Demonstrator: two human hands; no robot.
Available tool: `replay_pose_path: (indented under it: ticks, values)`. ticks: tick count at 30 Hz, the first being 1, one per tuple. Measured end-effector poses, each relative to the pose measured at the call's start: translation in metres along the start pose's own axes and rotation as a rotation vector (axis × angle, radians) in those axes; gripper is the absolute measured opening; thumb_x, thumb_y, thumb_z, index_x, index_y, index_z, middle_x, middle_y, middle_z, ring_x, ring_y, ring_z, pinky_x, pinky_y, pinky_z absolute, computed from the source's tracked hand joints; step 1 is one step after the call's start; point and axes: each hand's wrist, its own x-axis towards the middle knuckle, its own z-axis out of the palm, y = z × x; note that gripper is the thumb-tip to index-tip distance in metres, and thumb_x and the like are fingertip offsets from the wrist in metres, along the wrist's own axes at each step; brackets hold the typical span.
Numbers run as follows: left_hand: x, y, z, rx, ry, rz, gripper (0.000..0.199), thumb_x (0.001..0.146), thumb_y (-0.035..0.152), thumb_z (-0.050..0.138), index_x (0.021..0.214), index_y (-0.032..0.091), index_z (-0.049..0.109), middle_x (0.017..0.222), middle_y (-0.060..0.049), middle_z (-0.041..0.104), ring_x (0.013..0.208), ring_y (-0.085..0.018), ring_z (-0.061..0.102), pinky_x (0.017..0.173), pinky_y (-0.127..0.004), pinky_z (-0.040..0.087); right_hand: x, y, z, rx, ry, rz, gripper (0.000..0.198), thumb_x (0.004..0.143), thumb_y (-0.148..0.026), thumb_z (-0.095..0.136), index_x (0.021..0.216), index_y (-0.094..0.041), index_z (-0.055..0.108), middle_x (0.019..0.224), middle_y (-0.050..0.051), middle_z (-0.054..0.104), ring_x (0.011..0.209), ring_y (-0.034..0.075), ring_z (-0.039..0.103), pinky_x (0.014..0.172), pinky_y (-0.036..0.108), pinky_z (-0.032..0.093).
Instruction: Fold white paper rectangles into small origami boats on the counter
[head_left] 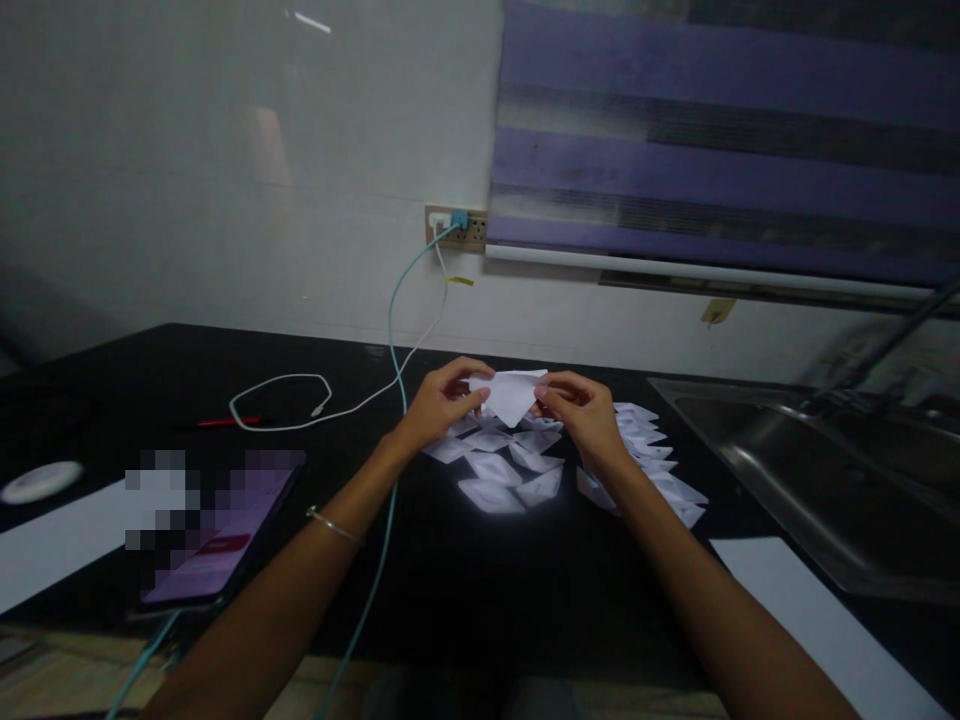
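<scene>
A folded piece of white paper point(513, 396), wide at the top and pointed below, is held up between my two hands. My left hand point(444, 402) pinches its left edge between thumb and fingers. On the opposite edge, my right hand point(585, 408) grips it the same way. Beneath and in front of the hands, several folded white paper boats point(492, 469) lie in a group on the black countertop point(480, 590). More paper boats point(671, 488) sit in a second group beside my right forearm, which partly hides them.
A steel sink point(757, 450) is at the right, with a white paper sheet point(810, 600) before it. To the left lie a phone point(232, 545), another paper sheet point(67, 530), a white oval object point(41, 482) and a red pen point(225, 422). A teal cable point(390, 500) crosses the counter.
</scene>
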Motion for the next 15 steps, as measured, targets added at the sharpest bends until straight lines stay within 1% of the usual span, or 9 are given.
replay_pose_path:
  ticks: [3,5,8,12,13,15]
  values:
    - [-0.001,0.005,-0.004,0.136,0.036,0.021,0.023,0.084,0.03,0.067,0.103,0.018,0.066,0.091,-0.004,0.068,0.07,-0.011,0.064,0.064,-0.022,0.051,0.0,0.002,-0.002,-0.03,0.003,-0.015,0.02,0.072,-0.029,0.077,0.088,-0.018,0.071,0.068,0.001,0.07,0.059,0.016,0.066,0.063,0.03,0.057]
    - [-0.001,0.006,-0.006,0.199,0.026,0.02,0.025,0.085,0.03,0.065,0.106,0.018,0.067,0.094,-0.004,0.069,0.075,-0.013,0.065,0.067,-0.023,0.051,-0.001,0.003,-0.002,-0.107,-0.007,-0.051,0.019,0.074,-0.03,0.076,0.089,-0.018,0.072,0.072,0.002,0.071,0.062,0.017,0.067,0.064,0.031,0.057]
    - [0.0,0.004,-0.009,0.285,-0.053,0.04,0.025,0.086,0.03,0.063,0.107,0.018,0.068,0.099,-0.006,0.07,0.084,-0.016,0.066,0.071,-0.025,0.05,-0.005,0.003,0.002,-0.244,-0.047,-0.104,0.018,0.077,-0.029,0.072,0.092,-0.018,0.074,0.08,0.005,0.073,0.069,0.018,0.069,0.066,0.031,0.058]
    - [0.001,0.001,-0.008,0.365,-0.17,0.144,0.018,0.087,0.03,0.061,0.097,0.018,0.071,0.097,-0.007,0.069,0.091,-0.018,0.064,0.083,-0.031,0.05,-0.01,0.002,0.008,-0.286,-0.075,-0.115,0.018,0.08,-0.029,0.069,0.093,-0.019,0.074,0.086,0.005,0.074,0.072,0.018,0.069,0.067,0.031,0.058]
    - [0.001,0.001,-0.008,0.37,-0.183,0.17,0.018,0.087,0.03,0.062,0.098,0.018,0.071,0.098,-0.007,0.069,0.093,-0.019,0.064,0.086,-0.033,0.049,-0.01,0.002,0.009,-0.291,-0.073,-0.119,0.018,0.08,-0.029,0.069,0.093,-0.019,0.075,0.087,0.006,0.074,0.073,0.018,0.069,0.067,0.031,0.058]
    - [0.0,0.001,-0.006,0.365,-0.188,0.202,0.023,0.087,0.028,0.062,0.108,0.02,0.07,0.106,-0.008,0.068,0.099,-0.02,0.063,0.09,-0.035,0.049,-0.01,0.003,0.009,-0.307,-0.064,-0.124,0.017,0.08,-0.028,0.068,0.094,-0.019,0.075,0.087,0.006,0.075,0.073,0.018,0.069,0.067,0.031,0.058]
